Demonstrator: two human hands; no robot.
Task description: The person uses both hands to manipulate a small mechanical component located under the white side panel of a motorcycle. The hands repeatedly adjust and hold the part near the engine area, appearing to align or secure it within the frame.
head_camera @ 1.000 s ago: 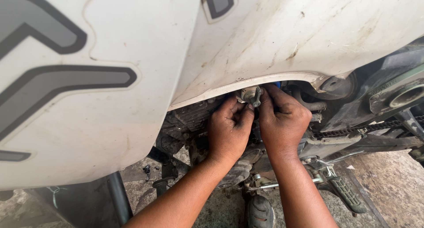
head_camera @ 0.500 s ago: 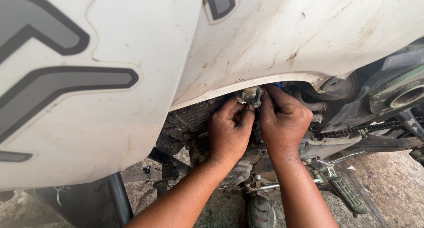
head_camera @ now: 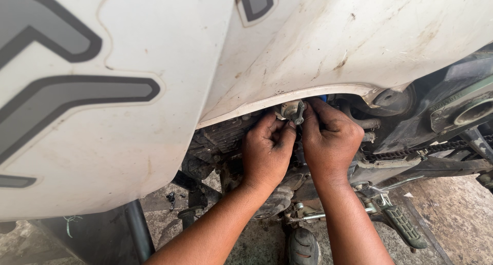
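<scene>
A white motorcycle body panel [head_camera: 154, 80] with grey stripes fills the top of the view. Under its lower edge sits a small grey metal fitting [head_camera: 291, 110] on the engine. My left hand [head_camera: 267, 151] has its fingers curled up against the fitting from the left and pinches it. My right hand [head_camera: 331, 139] is closed around the same spot from the right, fingertips touching the fitting. Both hands hide whatever lies behind them.
The drive chain [head_camera: 411, 153] runs to the right below a dark engine cover [head_camera: 462, 108]. A ribbed footpeg [head_camera: 403, 225] and a kick lever [head_camera: 303, 244] hang below my wrists. The ground [head_camera: 457, 213] is stained concrete. A dark stand leg [head_camera: 136, 226] is at lower left.
</scene>
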